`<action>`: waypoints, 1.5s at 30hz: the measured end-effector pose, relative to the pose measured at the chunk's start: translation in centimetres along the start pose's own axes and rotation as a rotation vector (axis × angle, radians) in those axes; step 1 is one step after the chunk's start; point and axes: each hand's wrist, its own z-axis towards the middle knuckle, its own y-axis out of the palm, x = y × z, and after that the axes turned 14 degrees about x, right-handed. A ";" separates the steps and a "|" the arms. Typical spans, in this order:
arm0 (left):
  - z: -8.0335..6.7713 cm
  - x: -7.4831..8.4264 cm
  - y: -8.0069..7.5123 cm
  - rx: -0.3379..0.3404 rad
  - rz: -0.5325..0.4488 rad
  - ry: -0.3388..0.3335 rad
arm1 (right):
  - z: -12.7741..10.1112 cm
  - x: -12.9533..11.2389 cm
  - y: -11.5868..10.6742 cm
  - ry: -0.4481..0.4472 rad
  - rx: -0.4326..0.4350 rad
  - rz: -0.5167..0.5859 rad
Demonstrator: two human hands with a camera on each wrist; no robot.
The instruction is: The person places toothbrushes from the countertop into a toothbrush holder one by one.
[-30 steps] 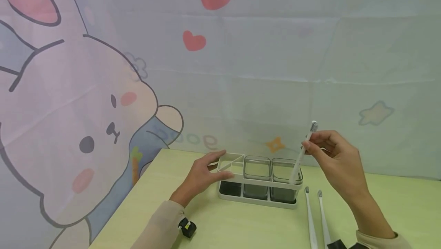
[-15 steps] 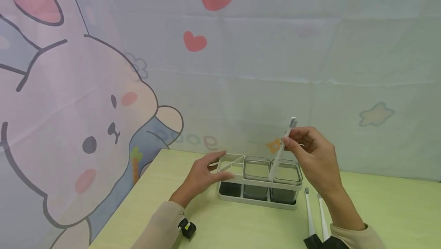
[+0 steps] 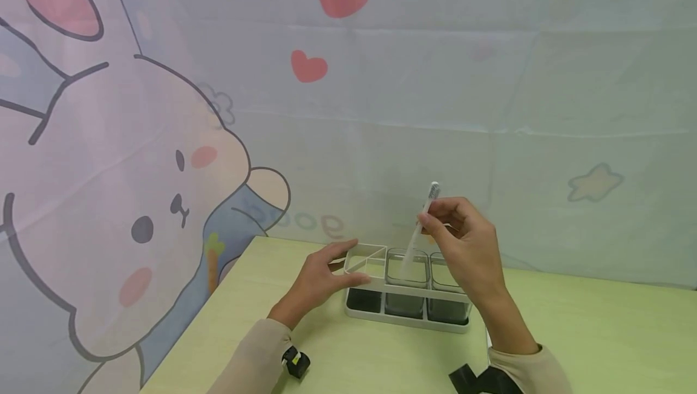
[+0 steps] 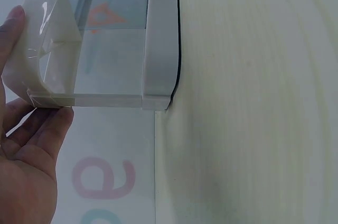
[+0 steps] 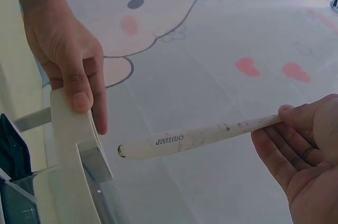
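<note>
Hanging across the far side and the left: a pale backdrop cloth (image 3: 435, 79) printed with a cartoon rabbit (image 3: 136, 200), red hearts and small stars

Stretching from near to far below it: a light green table (image 3: 599, 333), meeting the cloth along its far edge

Standing on the table near the middle: a white holder rack (image 3: 405, 306) with a row of compartments, the left one an open divided frame, the two to its right each carrying a clear square cup (image 3: 405, 273)

Steadying the left end of the rack: the left hand (image 3: 318, 279), fingers loosely spread and fairly straight, thumb pressing on the near rail and fingertips touching the far rim, in the left wrist view lying flat against the clear corner

Hovering just above the cups: the right hand (image 3: 463, 249), thumb and fingertips pinching a white toothbrush (image 3: 416, 233) high on its handle, remaining fingers curled loosely behind

Tilting with bristle head up and to the right, handle end pointing down over the middle cup; not possible to tell whether touching the cup's inside

Showing small grey lettering and specks along the handle in the right wrist view

Sitting at each wrist near the sleeve cuffs: a small black strapped device (image 3: 296, 361)
</note>
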 end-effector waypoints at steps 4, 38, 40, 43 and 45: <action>0.0 0.0 0.0 0.001 0.002 -0.010 | 0.0 0.1 0.8 0.011 0.006 0.009; 0.0 -0.1 -0.5 0.004 -0.007 -0.008 | -1.8 3.9 5.9 0.026 -0.025 0.014; 0.0 -0.1 -0.5 0.003 -0.007 -0.008 | -2.0 4.2 6.0 0.035 -0.038 0.003; 0.0 -0.2 -0.5 0.005 -0.013 -0.002 | -2.1 4.7 6.3 0.024 -0.055 -0.022; 0.0 -0.3 -0.6 0.005 -0.017 0.002 | -2.2 5.0 6.4 0.017 -0.063 -0.040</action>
